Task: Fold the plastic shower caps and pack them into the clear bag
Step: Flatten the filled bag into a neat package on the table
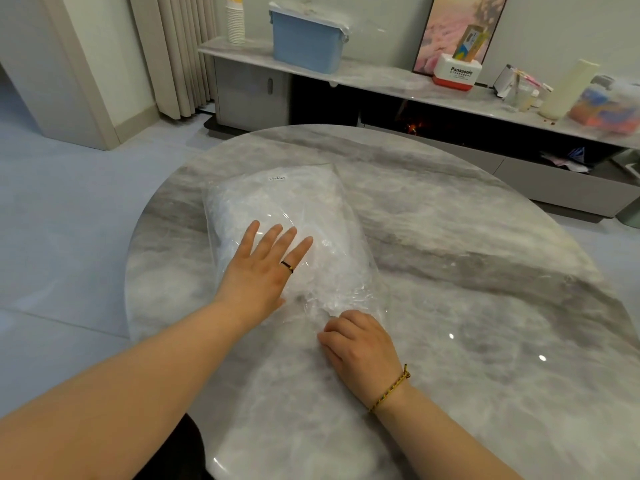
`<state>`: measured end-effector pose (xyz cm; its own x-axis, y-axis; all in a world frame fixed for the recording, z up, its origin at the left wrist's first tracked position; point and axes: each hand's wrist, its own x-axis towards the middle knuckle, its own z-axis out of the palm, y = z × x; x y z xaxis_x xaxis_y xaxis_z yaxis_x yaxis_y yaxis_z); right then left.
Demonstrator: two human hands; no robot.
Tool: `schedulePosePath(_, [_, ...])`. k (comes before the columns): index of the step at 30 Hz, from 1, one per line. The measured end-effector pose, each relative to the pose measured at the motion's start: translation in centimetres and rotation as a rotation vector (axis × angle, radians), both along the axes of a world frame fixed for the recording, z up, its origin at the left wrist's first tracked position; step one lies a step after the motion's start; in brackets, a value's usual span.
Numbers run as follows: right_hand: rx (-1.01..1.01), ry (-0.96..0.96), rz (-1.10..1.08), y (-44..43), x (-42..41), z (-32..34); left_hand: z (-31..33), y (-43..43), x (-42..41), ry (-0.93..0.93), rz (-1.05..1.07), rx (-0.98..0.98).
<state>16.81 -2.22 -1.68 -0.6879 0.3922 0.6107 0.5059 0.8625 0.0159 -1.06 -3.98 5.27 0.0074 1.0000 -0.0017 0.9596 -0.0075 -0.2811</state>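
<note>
Left hand (258, 271): centre of frame, palm down, fingers spread and extended flat, dark ring on one finger; bare forearm enters from lower left. Right hand (358, 344): lower centre, fingers curled under, knuckles up; braided cord at wrist, forearm from lower right.

Your right hand (360, 344) hides its curled fingertips at the clear bag (294, 233) mouth. At two o'clock, shelf clutter (602, 105) blurs; individual caps inside are indistinguishable.
</note>
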Motion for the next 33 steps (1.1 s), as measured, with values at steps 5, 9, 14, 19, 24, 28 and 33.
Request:
schedulePosePath(5, [-0.028, -0.084, 0.016, -0.1, 0.0, -0.1, -0.1, 0.2, -0.8, -0.012, 0.054, 0.002])
schedulePosePath(9, [0.000, -0.057, 0.013, -0.2, 0.3, -0.2, -0.5, 0.1, -1.0, -0.023, 0.027, 0.034])
schedulePosePath(14, [-0.002, -0.023, -0.067, -0.6, 0.8, 0.7, -0.4, -0.1, -0.6, -0.089, -0.123, 0.131])
schedulePosePath(19, [0.056, 0.066, -0.136, -0.1, 1.9, 0.7, 0.5, -1.1, 0.0, -0.475, -0.485, 0.424])
schedulePosePath(24, [0.103, 0.144, -0.128, -0.6, 1.7, 0.5, 1.2, -1.7, 3.4, -0.542, -0.509, 0.031])
schedulePosePath(28, [0.136, 0.145, -0.125, -0.7, 1.6, 0.2, 0.0, 0.1, 3.5, -0.392, -0.451, -0.279])
schedulePosePath(33, [0.146, 0.154, -0.077, -0.6, 1.6, -0.1, -0.9, 2.4, 4.9, -0.034, -0.541, -0.331])
